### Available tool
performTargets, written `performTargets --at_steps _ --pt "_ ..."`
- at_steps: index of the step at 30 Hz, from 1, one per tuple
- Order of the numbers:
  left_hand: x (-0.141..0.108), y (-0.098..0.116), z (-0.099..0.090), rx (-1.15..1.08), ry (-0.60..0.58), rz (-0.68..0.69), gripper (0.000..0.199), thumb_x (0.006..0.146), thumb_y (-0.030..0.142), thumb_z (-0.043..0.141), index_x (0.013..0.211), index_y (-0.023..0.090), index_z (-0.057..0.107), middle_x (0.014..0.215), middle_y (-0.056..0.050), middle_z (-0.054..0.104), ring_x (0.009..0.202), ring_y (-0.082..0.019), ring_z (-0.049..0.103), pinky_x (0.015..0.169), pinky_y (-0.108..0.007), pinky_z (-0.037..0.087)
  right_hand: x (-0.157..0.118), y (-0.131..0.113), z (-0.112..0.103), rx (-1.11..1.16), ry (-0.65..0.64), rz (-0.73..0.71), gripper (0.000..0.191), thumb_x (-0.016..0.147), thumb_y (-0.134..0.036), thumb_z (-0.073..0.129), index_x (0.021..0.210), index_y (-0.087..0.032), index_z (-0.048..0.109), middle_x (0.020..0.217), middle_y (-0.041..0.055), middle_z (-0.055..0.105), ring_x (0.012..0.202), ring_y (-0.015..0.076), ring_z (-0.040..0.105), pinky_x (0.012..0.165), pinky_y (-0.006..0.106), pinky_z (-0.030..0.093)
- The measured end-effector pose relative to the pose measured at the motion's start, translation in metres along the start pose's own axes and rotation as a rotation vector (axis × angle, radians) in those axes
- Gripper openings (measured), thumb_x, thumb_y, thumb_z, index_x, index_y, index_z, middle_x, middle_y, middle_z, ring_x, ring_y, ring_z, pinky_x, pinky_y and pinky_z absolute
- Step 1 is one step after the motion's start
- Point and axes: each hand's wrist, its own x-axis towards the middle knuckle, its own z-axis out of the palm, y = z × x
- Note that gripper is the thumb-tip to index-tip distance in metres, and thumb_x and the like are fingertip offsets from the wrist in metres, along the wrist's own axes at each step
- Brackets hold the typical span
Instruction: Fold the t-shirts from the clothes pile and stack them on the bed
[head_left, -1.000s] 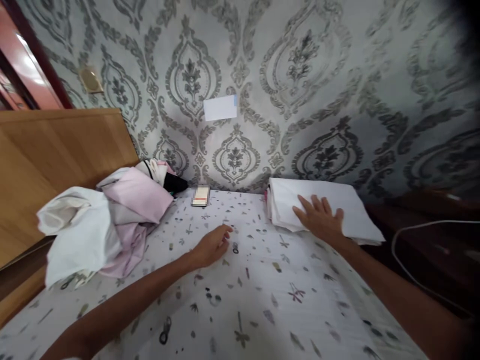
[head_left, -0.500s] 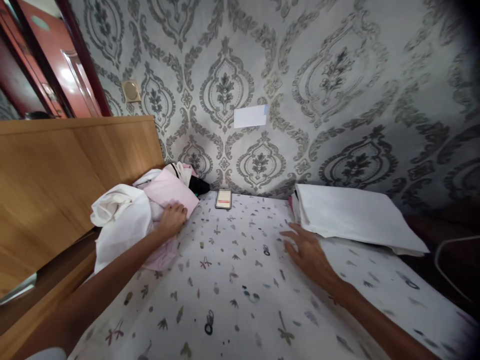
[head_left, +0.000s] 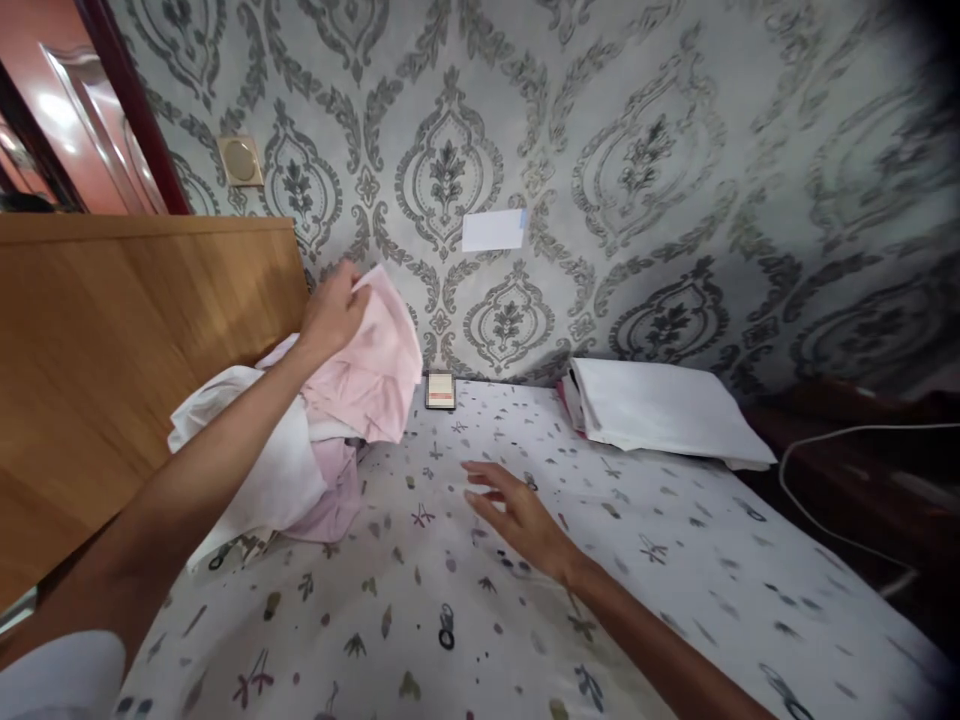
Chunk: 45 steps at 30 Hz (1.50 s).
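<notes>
My left hand (head_left: 337, 312) is closed on the upper edge of a pink cloth (head_left: 375, 370), raised above a heap of clothes at the left of the bed. The heap includes a white cloth (head_left: 281, 480) and a lilac-pink cloth (head_left: 334, 495) under the hanging pink one. Over the patterned sheet (head_left: 420, 600), my right hand (head_left: 517, 520) hovers with its fingers apart and nothing in it. A folded white cloth stack (head_left: 660, 408) lies at the right, near the wall.
A small dark-framed card or device (head_left: 440, 391) lies by the wall (head_left: 525, 120). The wooden board (head_left: 150, 340) borders the bed on the left. A white cable (head_left: 832, 432) runs at the far right.
My left hand has closed on the pink cloth and lifted it up off the heap. My right hand has moved left, away from the folded white stack. The view has shifted slightly.
</notes>
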Motion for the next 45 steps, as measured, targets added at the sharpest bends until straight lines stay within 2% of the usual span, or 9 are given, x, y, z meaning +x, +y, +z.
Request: performTargets --at_steps 5,9,13,18,23,32,37,42,45 --pt "-0.033 0.079 -0.002 -0.449 -0.150 0.056 0.012 0.098 0.027 0.053 0.099 0.017 0.060 0.091 -0.002 0.060 0.105 -0.026 0.065 0.090 -0.043 0.050 0.025 -0.017 0.035 0.367 0.172 0.095 0.070 0.076 -0.053 0.072 0.137 -0.023 0.055 0.139 0.0126 0.061 0.125 0.0319 0.058 0.100 0.046 0.051" --pt "-0.042 0.105 -0.028 -0.912 -0.276 -0.074 0.010 0.096 0.024 0.055 0.097 0.015 0.061 0.092 -0.003 0.065 0.102 -0.025 0.068 0.090 -0.041 0.053 0.016 -0.007 0.012 0.558 0.475 0.148 0.052 0.064 -0.044 0.078 0.109 -0.018 0.068 0.115 0.0126 0.073 0.115 0.0332 0.063 0.095 0.043 0.054" --pt "-0.056 0.072 -0.019 -1.118 -0.387 -0.313 0.016 0.086 0.027 0.066 0.096 0.015 0.061 0.090 -0.005 0.069 0.091 -0.022 0.068 0.084 -0.036 0.056 -0.024 -0.019 -0.056 0.692 0.519 0.056 0.041 0.066 -0.040 0.077 0.102 -0.021 0.070 0.102 0.0071 0.077 0.096 0.0261 0.070 0.076 0.034 0.059" --pt "-0.127 0.003 0.046 -0.630 -0.540 -0.659 0.022 0.076 0.025 0.064 0.094 0.020 0.053 0.079 0.000 0.061 0.068 -0.016 0.062 0.061 -0.027 0.050 -0.063 -0.016 -0.113 0.612 0.424 0.275 0.021 0.075 -0.035 0.074 0.083 -0.017 0.069 0.059 0.0001 0.065 0.045 0.0115 0.055 0.038 0.021 0.042" --pt "-0.209 0.010 0.058 -0.427 -0.711 -0.254 0.019 0.082 0.038 0.051 0.093 0.022 0.053 0.088 -0.001 0.063 0.082 -0.020 0.062 0.064 -0.027 0.048 -0.089 0.043 -0.092 0.358 0.493 0.650 0.023 0.082 -0.032 0.074 0.074 -0.018 0.058 0.052 -0.0012 0.061 0.040 0.0096 0.055 0.036 0.017 0.038" --pt "-0.279 0.105 0.058 0.112 -1.068 0.115 0.027 0.083 0.041 0.052 0.103 0.022 0.053 0.111 -0.010 0.064 0.097 -0.028 0.061 0.070 -0.033 0.044 -0.096 0.074 -0.076 0.329 0.503 0.555 0.019 0.086 -0.030 0.070 0.078 -0.016 0.061 0.045 0.0000 0.061 0.036 0.0095 0.048 0.035 0.018 0.035" --pt "-0.246 0.066 0.037 -0.286 -1.081 -0.126 0.021 0.071 0.033 0.052 0.090 0.023 0.053 0.080 0.001 0.060 0.075 -0.020 0.058 0.066 -0.029 0.044 -0.115 0.058 -0.094 0.503 0.587 0.456 0.025 0.077 -0.033 0.077 0.074 -0.018 0.057 0.053 -0.0033 0.055 0.044 0.0073 0.046 0.040 0.018 0.039" --pt "-0.213 0.011 -0.023 -0.725 -0.568 -0.711 0.045 0.058 0.040 0.072 0.097 0.024 0.057 0.085 -0.001 0.066 0.074 -0.021 0.060 0.063 -0.031 0.048 -0.172 0.040 -0.132 0.652 0.577 0.278 0.040 0.060 -0.043 0.088 0.070 -0.020 0.057 0.055 -0.0070 0.045 0.042 0.0043 0.031 0.036 0.019 0.027" --pt "-0.227 -0.007 -0.038 -0.634 -0.693 -0.796 0.050 0.054 0.045 0.073 0.097 0.025 0.058 0.083 -0.001 0.068 0.071 -0.024 0.060 0.057 -0.031 0.045 -0.214 0.048 -0.145 0.394 0.486 0.391 0.042 0.066 -0.054 0.080 0.067 -0.021 0.056 0.051 -0.0067 0.043 0.040 0.0058 0.031 0.037 0.021 0.024"
